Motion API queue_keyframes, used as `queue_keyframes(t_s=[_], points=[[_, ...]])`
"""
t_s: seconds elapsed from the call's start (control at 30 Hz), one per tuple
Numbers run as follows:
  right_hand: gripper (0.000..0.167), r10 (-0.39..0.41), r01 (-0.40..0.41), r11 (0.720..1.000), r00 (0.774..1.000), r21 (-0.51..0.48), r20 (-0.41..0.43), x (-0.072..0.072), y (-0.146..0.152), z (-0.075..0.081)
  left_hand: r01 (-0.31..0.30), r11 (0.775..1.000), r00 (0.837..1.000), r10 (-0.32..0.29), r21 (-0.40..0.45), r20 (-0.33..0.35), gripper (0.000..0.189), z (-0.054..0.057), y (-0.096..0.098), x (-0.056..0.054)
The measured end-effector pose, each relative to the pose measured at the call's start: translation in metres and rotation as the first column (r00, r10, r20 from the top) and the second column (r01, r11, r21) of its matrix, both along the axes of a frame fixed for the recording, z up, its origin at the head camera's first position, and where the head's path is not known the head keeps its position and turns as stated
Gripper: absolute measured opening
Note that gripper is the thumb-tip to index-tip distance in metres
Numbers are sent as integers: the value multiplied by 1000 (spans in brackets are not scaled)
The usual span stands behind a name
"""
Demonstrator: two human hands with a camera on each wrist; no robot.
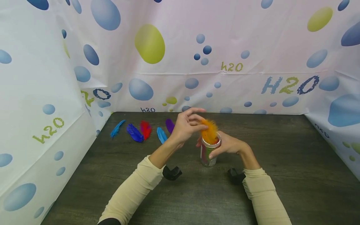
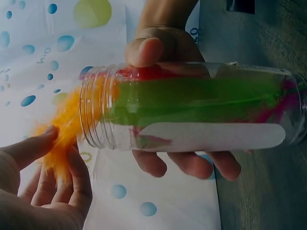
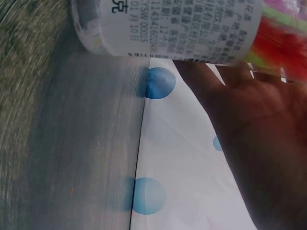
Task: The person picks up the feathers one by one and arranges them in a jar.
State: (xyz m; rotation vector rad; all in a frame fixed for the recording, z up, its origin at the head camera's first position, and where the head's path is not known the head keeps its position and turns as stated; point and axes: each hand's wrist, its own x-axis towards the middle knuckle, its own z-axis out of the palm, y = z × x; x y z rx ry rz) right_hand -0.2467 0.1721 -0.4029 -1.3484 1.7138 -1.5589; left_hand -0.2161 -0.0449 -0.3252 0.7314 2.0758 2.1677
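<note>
My left hand (image 1: 189, 125) pinches a fluffy orange feather (image 1: 209, 132) between thumb and fingers at the mouth of a clear jar (image 2: 220, 79). In the left wrist view the feather's lower end reaches inside the threaded neck. Around the jar's body curls my right hand (image 1: 229, 144), with the thumb on one side and the fingers on the other. Green, red and magenta feathers show through the jar wall. A white printed label (image 3: 187, 28) covers part of the jar in the right wrist view.
Left of the jar on the dark table (image 1: 281, 175) lie several loose feathers: a light blue feather (image 1: 117, 128), a dark blue feather (image 1: 134, 133), a red feather (image 1: 145, 129), another light blue feather (image 1: 161, 135) and a purple feather (image 1: 169, 125). A dotted curtain (image 1: 174, 72) stands behind.
</note>
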Motion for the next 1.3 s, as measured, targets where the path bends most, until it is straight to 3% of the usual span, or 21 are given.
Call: queue_keyframes(t_s=[0.47,0.77,0.83,1.07,1.3], points=[[53,-11,11,1000,1000,24,29,4,0,4,68,989,987,-86,-132,-135,47,9,-10,-2],[61,-11,11,1000,1000,5,-3,2,1,1,107,968,967,-155,-226,-203,48,1,-4,-3],[64,-14,14,1000,1000,3,1,2,1,2,105,965,966,-157,-240,-208,49,0,-3,-2],[51,-10,11,1000,1000,13,-25,3,0,3,60,974,962,-115,-219,-246,46,2,-5,-3],[52,0,0,1000,1000,14,-30,3,0,3,73,963,958,-140,-259,-249,46,-3,-3,0]])
